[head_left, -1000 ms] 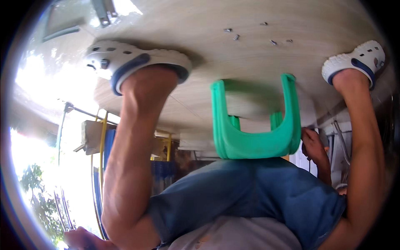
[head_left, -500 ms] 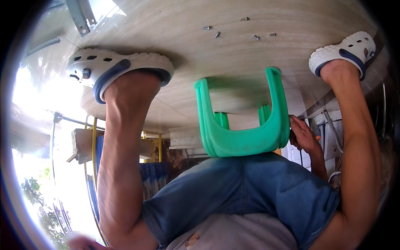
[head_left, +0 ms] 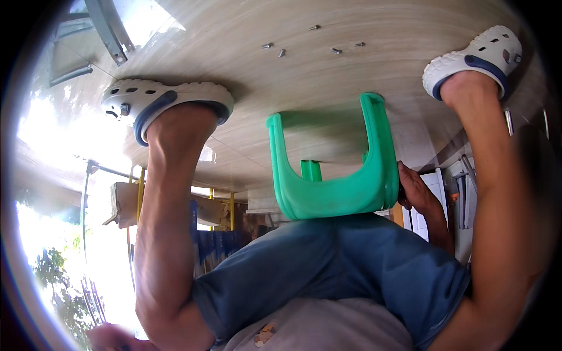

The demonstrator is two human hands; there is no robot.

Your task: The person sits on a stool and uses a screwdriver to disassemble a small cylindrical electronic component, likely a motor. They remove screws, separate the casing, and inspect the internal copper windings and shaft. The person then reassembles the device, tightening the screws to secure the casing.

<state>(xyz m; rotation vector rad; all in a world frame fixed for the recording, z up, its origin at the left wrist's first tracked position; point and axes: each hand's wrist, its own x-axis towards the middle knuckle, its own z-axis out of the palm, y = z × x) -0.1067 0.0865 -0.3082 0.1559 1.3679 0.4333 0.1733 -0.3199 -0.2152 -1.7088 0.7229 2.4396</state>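
Note:
A green plastic stool (head_left: 328, 202) stands on the floor beneath me, its legs spread and my blue shorts (head_left: 345, 263) resting on its seat. My right hand (head_left: 416, 190) is at the stool's right side, fingers curled against its edge; the fingertips are partly hidden behind it. At the lower left rim shows part of my left hand (head_left: 111, 337), blurred and cut off, so its fingers are unclear. Several small metal screws (head_left: 336, 51) lie scattered on the floor in front of the stool.
My feet, in white clogs (head_left: 170, 105), are planted wide on either side of the stool. Grey metal bars (head_left: 108, 29) lie at the far left. Behind the stool are a cardboard box (head_left: 124, 203), yellow posts (head_left: 232, 212) and a white panel (head_left: 434, 181).
The view has shifted: the screws, the stool and my right foot appear farther left. My right hand stays beside the stool. More of my left hand shows at the lower left.

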